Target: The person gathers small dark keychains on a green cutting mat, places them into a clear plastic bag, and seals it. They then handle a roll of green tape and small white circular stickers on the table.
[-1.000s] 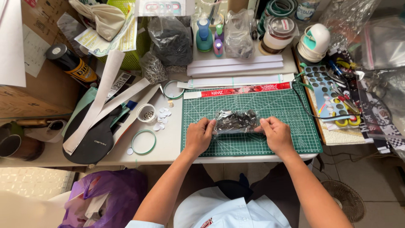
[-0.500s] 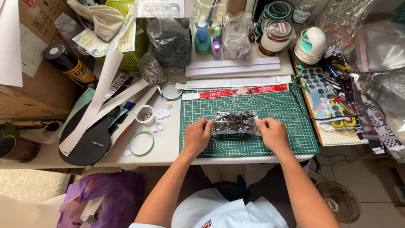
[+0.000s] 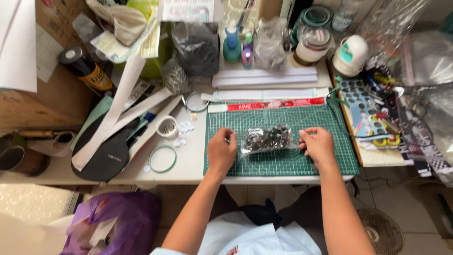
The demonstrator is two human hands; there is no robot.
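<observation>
The clear plastic bag of small dark pieces (image 3: pixel 268 139) has stayed on the green cutting mat (image 3: pixel 330 160); left hand (image 3: pixel 222 150) and right hand (image 3: pixel 317 144) still pinch its ends, barely shifted.

Bare forearms, no sleeves showing; light blue shirt with red mark
</observation>
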